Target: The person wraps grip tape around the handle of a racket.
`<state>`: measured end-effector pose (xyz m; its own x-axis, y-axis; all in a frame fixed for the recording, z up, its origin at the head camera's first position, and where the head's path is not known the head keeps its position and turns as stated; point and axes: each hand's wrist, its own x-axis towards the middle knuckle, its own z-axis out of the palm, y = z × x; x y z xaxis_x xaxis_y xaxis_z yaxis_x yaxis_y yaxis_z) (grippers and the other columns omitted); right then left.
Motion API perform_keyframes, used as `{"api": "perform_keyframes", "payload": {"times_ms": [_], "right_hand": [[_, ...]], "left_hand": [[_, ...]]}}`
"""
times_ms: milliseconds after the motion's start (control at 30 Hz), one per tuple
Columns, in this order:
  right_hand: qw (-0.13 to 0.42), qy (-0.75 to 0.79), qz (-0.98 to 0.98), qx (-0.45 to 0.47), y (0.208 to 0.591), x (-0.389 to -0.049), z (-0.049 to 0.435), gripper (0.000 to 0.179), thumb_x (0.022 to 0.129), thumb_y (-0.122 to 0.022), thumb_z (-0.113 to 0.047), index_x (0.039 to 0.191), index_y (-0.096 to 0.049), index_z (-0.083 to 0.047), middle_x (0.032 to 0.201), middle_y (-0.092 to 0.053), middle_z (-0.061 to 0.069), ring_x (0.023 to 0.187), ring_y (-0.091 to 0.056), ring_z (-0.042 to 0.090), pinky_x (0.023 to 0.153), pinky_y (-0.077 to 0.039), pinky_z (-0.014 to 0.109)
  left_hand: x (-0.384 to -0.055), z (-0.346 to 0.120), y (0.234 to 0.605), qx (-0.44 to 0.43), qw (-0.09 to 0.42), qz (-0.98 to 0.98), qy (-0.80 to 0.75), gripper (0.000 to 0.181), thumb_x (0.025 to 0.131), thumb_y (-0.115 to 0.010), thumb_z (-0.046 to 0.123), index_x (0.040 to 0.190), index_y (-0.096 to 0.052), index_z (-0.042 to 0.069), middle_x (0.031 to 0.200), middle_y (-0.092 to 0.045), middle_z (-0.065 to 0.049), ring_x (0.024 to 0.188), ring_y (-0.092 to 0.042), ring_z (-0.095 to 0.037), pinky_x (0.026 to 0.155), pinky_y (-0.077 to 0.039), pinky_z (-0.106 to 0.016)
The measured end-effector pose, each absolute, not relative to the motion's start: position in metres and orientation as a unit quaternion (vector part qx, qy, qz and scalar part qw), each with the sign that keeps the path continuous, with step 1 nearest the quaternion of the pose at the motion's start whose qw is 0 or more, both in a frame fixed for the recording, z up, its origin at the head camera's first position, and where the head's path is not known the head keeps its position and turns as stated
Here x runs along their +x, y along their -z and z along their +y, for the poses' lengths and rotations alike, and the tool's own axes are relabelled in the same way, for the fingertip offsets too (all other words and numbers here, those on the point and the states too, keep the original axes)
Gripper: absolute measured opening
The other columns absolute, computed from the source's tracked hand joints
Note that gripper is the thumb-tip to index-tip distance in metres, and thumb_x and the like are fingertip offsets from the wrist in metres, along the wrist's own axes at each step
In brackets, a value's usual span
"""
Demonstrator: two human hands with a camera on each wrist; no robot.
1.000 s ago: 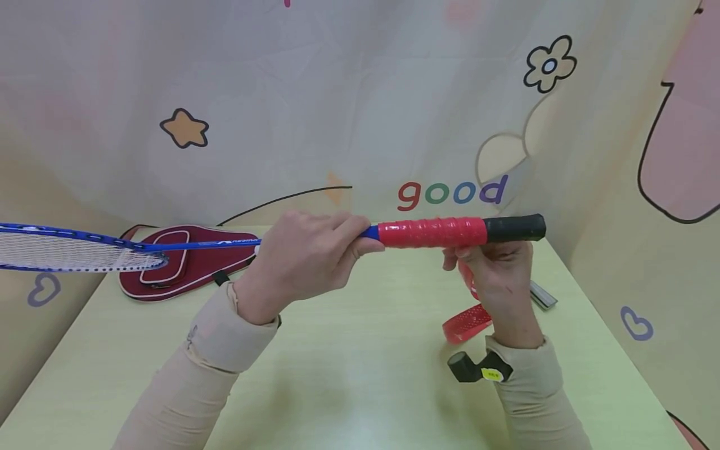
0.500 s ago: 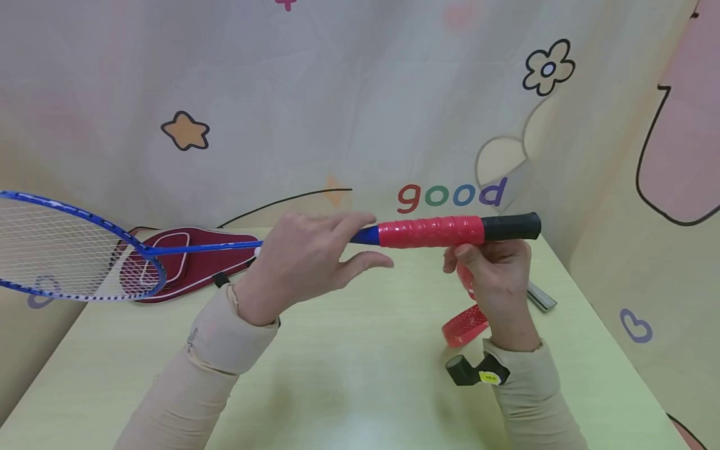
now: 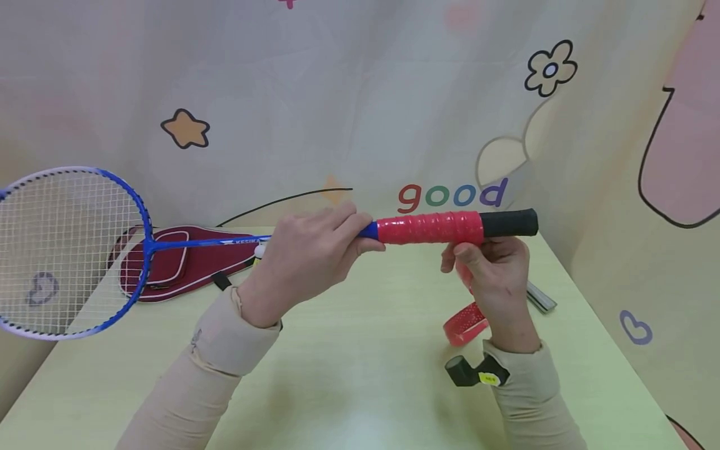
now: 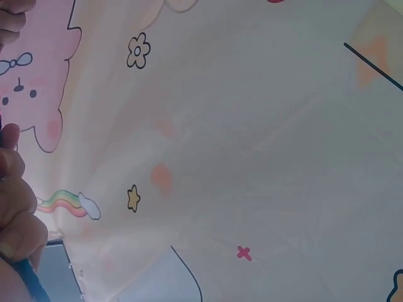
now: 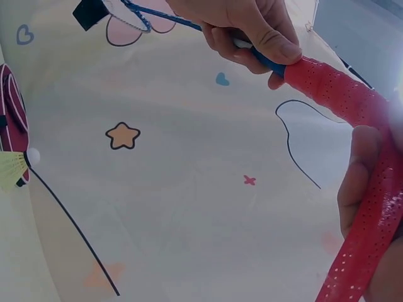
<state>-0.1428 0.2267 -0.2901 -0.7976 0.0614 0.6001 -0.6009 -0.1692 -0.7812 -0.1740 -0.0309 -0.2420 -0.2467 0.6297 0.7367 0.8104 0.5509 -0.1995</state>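
A blue badminton racket (image 3: 147,245) is held level in the air, its strung head at the left. My left hand (image 3: 306,262) grips it at the blue cone above the handle; the right wrist view also shows these curled fingers (image 5: 261,38). Red perforated grip tape (image 3: 430,228) is wound round most of the handle, leaving the black butt end (image 3: 509,223) bare. Under the handle, my right hand (image 3: 497,275) pinches the tape where it leaves the wrap. The loose tape tail (image 3: 465,325) hangs below that hand in a curl.
A dark red racket bag (image 3: 197,272) lies at the table's back left, partly behind the racket. A yellow shuttlecock (image 5: 14,167) with a white tip is near it. A flat grey strip (image 3: 541,297) lies behind my right wrist. The pale table (image 3: 360,375) meets a patterned curtain.
The racket has rolled about its shaft, so its head now faces the camera. My left fingers loosened midway and grip again. My right hand stays at the tape.
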Motion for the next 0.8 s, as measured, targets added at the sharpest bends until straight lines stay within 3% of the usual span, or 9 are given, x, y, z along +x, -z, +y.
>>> {"api": "perform_keyframes", "payload": {"times_ms": [567,800], "right_hand": [[0.213,-0.719,-0.595,0.289,0.2912,-0.1488,0.2274,0.028,0.092,-0.066,-0.007,0.116,-0.059,0.006,0.085,-0.070,0.013,0.073,-0.069,0.023,0.083,-0.054,0.034],[0.204,-0.740,-0.566,0.301,0.2916,-0.1509,0.2252,0.044,0.091,-0.066,-0.006,0.131,-0.053,0.007,0.091,-0.068,0.015,0.072,-0.069,0.025,0.079,-0.056,0.033]], "left_hand": [[-0.1721,-0.0352,0.2406,-0.462,0.401,-0.785,0.097,0.033,0.089,-0.071,0.035,0.079,-0.059,0.006,0.058,-0.046,0.001,0.043,-0.038,-0.011,0.040,-0.030,-0.022],[-0.1728,-0.0361,0.2415,-0.468,0.402,-0.780,0.102,0.034,0.089,-0.071,0.033,0.076,-0.056,0.006,0.057,-0.044,0.001,0.042,-0.035,-0.010,0.039,-0.028,-0.022]]}}
